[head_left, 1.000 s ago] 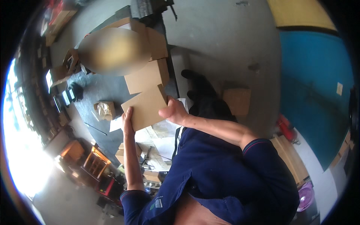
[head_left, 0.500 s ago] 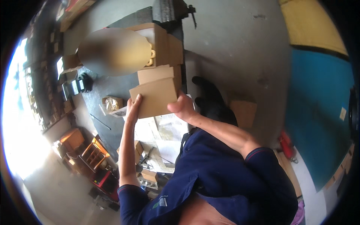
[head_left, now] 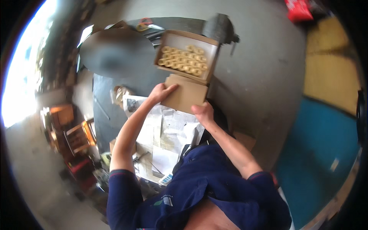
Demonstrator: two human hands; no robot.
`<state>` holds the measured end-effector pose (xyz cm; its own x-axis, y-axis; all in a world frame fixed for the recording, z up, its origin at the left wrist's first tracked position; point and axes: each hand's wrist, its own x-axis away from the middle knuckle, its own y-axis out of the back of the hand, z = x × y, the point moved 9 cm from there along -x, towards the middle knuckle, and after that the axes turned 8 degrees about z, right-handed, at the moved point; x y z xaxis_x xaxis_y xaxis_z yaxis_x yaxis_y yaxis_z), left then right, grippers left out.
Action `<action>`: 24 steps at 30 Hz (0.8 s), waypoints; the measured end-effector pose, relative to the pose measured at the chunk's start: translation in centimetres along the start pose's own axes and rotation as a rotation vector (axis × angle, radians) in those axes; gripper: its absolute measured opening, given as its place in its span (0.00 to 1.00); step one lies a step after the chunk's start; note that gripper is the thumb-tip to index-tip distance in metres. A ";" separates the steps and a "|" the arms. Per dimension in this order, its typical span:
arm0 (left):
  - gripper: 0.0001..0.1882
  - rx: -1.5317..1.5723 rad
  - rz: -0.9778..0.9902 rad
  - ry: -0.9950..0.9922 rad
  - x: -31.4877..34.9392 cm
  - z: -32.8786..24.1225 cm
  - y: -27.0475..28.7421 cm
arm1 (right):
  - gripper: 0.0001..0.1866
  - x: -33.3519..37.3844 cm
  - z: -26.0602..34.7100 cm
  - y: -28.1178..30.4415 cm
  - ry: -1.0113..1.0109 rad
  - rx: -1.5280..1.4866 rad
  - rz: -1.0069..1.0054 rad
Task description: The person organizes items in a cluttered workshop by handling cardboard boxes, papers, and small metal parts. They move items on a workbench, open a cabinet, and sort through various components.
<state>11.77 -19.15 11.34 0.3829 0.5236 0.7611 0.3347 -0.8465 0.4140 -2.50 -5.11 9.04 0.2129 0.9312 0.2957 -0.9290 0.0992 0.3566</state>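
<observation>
Between my two hands is a stack of flat brown cardboard sheets [head_left: 186, 96], held nearly level just in front of an open cardboard box [head_left: 180, 72]. My left hand [head_left: 163, 93] grips the left edge with the thumb on top. My right hand [head_left: 204, 113] pinches the near right corner. Rows of brass-coloured ring-shaped parts [head_left: 184, 61] lie in the box, and its pale inner bottom shows on the far side. Whether the sheets touch the box's near wall I cannot tell.
A vise [head_left: 219, 28] sits at the bench's far right corner. Scissors [head_left: 145, 25] lie left of the box, near a blurred oval patch. White paper sheets [head_left: 168, 126] cover the bench close to me. A metal rod [head_left: 102, 108] and wooden chair [head_left: 78, 138] are at left.
The view has turned, and the box with its brass-coloured rings now shows plainly. The cardboard sheets, offset before, now lie more nearly one over the other in my hands, close to the box.
</observation>
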 end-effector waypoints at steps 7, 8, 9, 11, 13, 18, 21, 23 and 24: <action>0.39 -0.260 -0.069 -0.008 -0.5 -0.7 2.5 | 0.12 -0.8 -2.6 -2.3 0.039 -0.172 0.135; 0.40 -0.276 -0.132 -0.061 0.1 -1.3 2.7 | 0.11 -1.0 -2.5 -2.5 0.012 -0.206 0.148; 0.40 -0.290 -0.099 -0.051 -0.3 -0.4 2.2 | 0.11 -0.4 -0.7 -2.1 -0.112 -0.260 0.201; 0.38 -0.284 -0.151 -0.131 0.0 -1.0 2.1 | 0.10 0.1 0.3 -1.4 -0.219 -0.143 0.304; 0.38 -0.271 -0.173 -0.193 1.3 -1.1 2.1 | 0.10 0.3 0.4 -1.5 -0.283 -0.135 0.345; 0.32 -0.365 -0.285 -0.257 1.4 -2.2 2.9 | 0.10 0.2 0.8 -2.1 -0.302 -0.308 0.317; 0.28 -0.382 -0.350 -0.283 1.4 -2.7 3.1 | 0.11 -0.1 0.7 -2.0 -0.362 -0.397 0.313; 0.25 -0.338 -0.389 -0.296 1.0 -3.4 3.0 | 0.12 -0.8 0.5 -2.0 -0.379 -0.407 0.304; 0.23 -0.236 -0.430 -0.238 0.5 -2.3 2.5 | 0.12 -1.4 -0.7 -1.3 -0.361 -0.385 0.260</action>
<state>10.87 -21.23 13.94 0.4473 0.8117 0.3755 0.3120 -0.5351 0.7851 -1.79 -6.30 7.59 -0.0097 0.7706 0.6372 -0.9932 0.0666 -0.0956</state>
